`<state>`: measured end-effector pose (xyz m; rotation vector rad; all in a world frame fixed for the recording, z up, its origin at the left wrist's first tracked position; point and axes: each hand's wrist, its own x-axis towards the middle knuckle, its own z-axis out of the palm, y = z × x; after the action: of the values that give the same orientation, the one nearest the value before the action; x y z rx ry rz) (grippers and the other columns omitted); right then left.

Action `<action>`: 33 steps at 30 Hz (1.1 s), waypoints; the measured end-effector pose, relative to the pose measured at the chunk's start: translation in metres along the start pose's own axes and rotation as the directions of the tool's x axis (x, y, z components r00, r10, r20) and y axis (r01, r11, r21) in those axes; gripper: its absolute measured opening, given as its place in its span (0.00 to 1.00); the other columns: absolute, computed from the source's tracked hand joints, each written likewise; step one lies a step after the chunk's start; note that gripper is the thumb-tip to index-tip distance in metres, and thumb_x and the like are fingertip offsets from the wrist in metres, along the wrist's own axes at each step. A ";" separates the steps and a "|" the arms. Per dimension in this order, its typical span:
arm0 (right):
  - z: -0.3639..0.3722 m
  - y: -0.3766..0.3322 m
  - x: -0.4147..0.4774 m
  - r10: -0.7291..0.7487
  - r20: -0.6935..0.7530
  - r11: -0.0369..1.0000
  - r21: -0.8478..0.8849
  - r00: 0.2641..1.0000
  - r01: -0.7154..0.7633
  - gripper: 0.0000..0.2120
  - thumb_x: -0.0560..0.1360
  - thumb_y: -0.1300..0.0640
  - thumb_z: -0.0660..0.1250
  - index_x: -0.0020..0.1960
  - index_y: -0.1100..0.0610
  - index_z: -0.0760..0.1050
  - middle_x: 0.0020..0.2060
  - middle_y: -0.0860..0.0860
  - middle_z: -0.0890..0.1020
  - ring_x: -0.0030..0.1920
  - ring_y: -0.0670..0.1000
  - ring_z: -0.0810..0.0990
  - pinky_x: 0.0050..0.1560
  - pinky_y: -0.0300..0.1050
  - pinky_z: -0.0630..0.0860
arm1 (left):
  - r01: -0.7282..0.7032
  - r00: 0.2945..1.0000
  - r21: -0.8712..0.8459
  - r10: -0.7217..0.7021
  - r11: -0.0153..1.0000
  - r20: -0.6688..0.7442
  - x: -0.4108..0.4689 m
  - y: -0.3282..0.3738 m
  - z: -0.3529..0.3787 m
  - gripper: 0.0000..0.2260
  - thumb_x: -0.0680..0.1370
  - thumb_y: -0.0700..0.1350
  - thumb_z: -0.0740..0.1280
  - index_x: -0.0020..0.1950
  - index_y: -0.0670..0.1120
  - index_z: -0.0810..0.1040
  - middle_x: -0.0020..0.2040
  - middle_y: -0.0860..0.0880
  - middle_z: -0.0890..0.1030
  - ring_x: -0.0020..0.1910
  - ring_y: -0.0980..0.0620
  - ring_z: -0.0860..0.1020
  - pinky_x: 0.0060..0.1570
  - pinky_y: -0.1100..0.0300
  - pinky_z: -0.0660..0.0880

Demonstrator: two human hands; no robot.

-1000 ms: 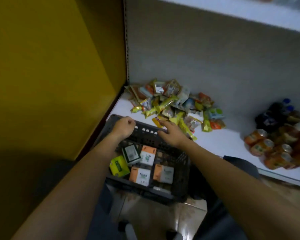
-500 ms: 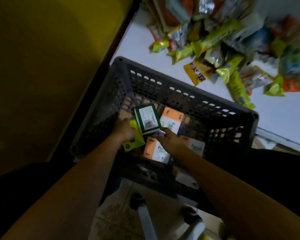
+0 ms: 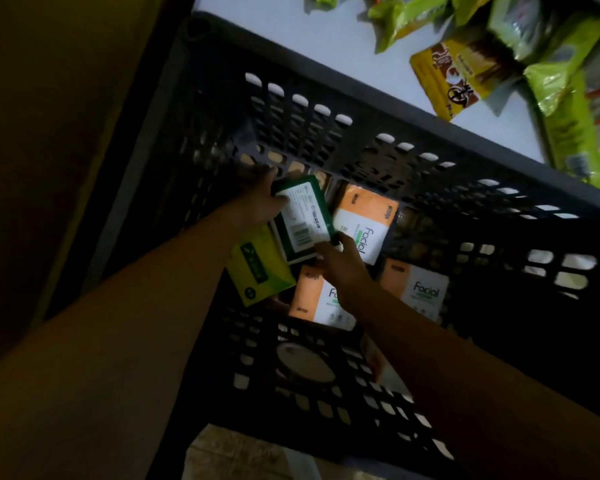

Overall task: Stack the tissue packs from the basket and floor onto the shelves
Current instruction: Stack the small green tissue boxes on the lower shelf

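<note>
The dark green tissue pack point(image 3: 302, 220) is inside the basket point(image 3: 361, 88), barcode face up, tilted and lying over other packs. Your left hand point(image 3: 258, 204) grips its far left corner, with the thumb laid across the top face and the fingers curled behind the edge. Your right hand point(image 3: 340, 266) holds the near right corner. The light is poor there, but its fingertips appear to pinch the edge.

A yellow-green pack point(image 3: 257, 271) lies just beside it, partly under your left wrist. Three orange Facial packs point(image 3: 364, 223) lie flat on the basket's bottom, to the right and nearer you.

The basket's far rim lies along the white shelf point(image 3: 284, 19), where snack packets point(image 3: 465, 74) are heaped at the upper right. Tiled floor point(image 3: 229, 455) shows below the near wall.
</note>
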<state>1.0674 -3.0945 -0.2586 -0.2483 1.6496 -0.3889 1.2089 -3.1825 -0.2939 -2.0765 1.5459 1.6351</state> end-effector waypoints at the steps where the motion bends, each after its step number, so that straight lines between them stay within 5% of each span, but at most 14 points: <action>1: 0.000 0.001 0.000 0.018 -0.006 1.000 0.016 1.000 -0.018 0.20 0.79 0.61 0.59 0.69 0.56 0.61 0.58 0.58 0.77 0.41 0.51 0.78 0.25 0.32 0.72 | 0.009 1.000 -0.056 -0.008 0.998 0.025 -0.004 0.000 0.004 0.27 0.80 0.45 0.60 0.76 0.46 0.53 0.76 0.43 0.57 0.73 0.42 0.59 0.69 0.50 0.63; 6: -0.005 -0.004 -0.024 0.082 -0.027 0.994 0.067 0.996 -0.080 0.18 0.79 0.58 0.59 0.68 0.54 0.63 0.59 0.57 0.76 0.49 0.55 0.77 0.46 0.47 0.74 | 0.033 0.996 -0.196 -0.049 0.980 -0.074 -0.035 0.002 0.013 0.20 0.79 0.52 0.62 0.68 0.45 0.69 0.68 0.42 0.70 0.66 0.42 0.69 0.64 0.48 0.69; 10: -0.019 -0.014 -0.059 0.036 -0.042 0.987 0.157 0.998 -0.029 0.07 0.79 0.58 0.58 0.57 0.55 0.69 0.57 0.58 0.74 0.54 0.58 0.75 0.50 0.49 0.71 | 0.023 0.963 -0.349 -0.114 0.937 -0.242 -0.081 0.023 0.006 0.24 0.74 0.62 0.62 0.60 0.45 0.75 0.62 0.41 0.75 0.61 0.42 0.73 0.63 0.52 0.68; 12: -0.027 -0.019 -0.083 -0.028 -0.045 0.989 0.143 0.999 0.034 0.09 0.79 0.56 0.59 0.58 0.57 0.70 0.58 0.59 0.73 0.57 0.60 0.74 0.46 0.49 0.73 | 0.006 0.943 -0.415 -0.143 0.910 -0.301 -0.116 0.039 -0.001 0.26 0.75 0.62 0.61 0.62 0.43 0.75 0.64 0.42 0.74 0.63 0.43 0.72 0.62 0.55 0.65; 14: -0.034 -0.025 -0.114 -0.132 -0.077 0.984 0.113 0.988 0.140 0.12 0.78 0.56 0.61 0.58 0.61 0.69 0.53 0.62 0.74 0.49 0.60 0.77 0.38 0.46 0.74 | -0.011 0.924 -0.451 -0.163 0.892 -0.345 -0.154 0.051 -0.006 0.24 0.77 0.60 0.60 0.60 0.41 0.74 0.64 0.39 0.72 0.62 0.42 0.71 0.59 0.56 0.66; 18: -0.050 -0.035 -0.179 -0.318 -0.101 0.936 0.125 0.943 0.329 0.13 0.75 0.59 0.65 0.56 0.58 0.64 0.49 0.60 0.72 0.52 0.60 0.77 0.47 0.55 0.78 | -0.142 0.919 -0.567 -0.104 0.811 -0.380 -0.235 0.073 -0.013 0.16 0.76 0.55 0.65 0.45 0.41 0.75 0.53 0.40 0.74 0.54 0.43 0.75 0.53 0.55 0.73; 20: -0.058 -0.039 -0.215 -0.398 -0.103 0.910 0.084 0.912 0.406 0.22 0.76 0.59 0.65 0.65 0.59 0.60 0.51 0.57 0.71 0.53 0.58 0.74 0.54 0.56 0.75 | -0.227 0.912 -0.613 -0.055 0.756 -0.405 -0.271 0.080 -0.017 0.15 0.71 0.58 0.67 0.40 0.46 0.73 0.52 0.41 0.75 0.57 0.40 0.75 0.56 0.48 0.74; 22: -0.065 -0.037 -0.247 -0.481 -0.086 0.876 -0.013 0.872 0.482 0.28 0.76 0.58 0.65 0.71 0.61 0.58 0.56 0.55 0.70 0.56 0.57 0.74 0.59 0.55 0.73 | -0.247 0.924 -0.615 -0.009 0.749 -0.382 -0.302 0.083 -0.018 0.16 0.73 0.58 0.64 0.54 0.50 0.73 0.63 0.43 0.71 0.62 0.43 0.71 0.59 0.50 0.71; 24: -0.071 -0.032 -0.277 -0.559 -0.058 0.829 -0.046 0.827 0.557 0.24 0.75 0.59 0.64 0.69 0.64 0.64 0.57 0.56 0.73 0.51 0.56 0.76 0.53 0.51 0.74 | -0.258 0.934 -0.624 0.025 0.738 -0.356 -0.330 0.087 -0.018 0.18 0.74 0.57 0.59 0.62 0.54 0.70 0.68 0.46 0.67 0.64 0.45 0.69 0.59 0.52 0.67; 28: -0.083 -0.030 -0.327 -0.671 -0.027 0.741 -0.004 0.741 0.671 0.17 0.76 0.62 0.64 0.64 0.62 0.69 0.57 0.59 0.77 0.55 0.58 0.77 0.57 0.51 0.73 | -0.428 0.866 -0.609 0.109 0.668 -0.489 -0.379 0.105 -0.024 0.06 0.70 0.50 0.57 0.39 0.53 0.73 0.54 0.41 0.77 0.53 0.44 0.75 0.45 0.53 0.68; 33: -0.097 -0.041 -0.389 -0.808 -0.059 0.589 -0.035 0.587 0.807 0.16 0.75 0.62 0.65 0.62 0.63 0.69 0.54 0.55 0.76 0.51 0.53 0.76 0.54 0.47 0.72 | -0.671 0.696 -0.498 0.235 0.549 -0.678 -0.443 0.146 -0.029 0.06 0.78 0.44 0.60 0.41 0.50 0.71 0.46 0.46 0.74 0.48 0.48 0.72 0.45 0.58 0.68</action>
<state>1.0140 -2.9724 0.1222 -1.0314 1.5152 -1.1022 1.1575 -2.9868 0.1270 -2.9290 2.0161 2.2875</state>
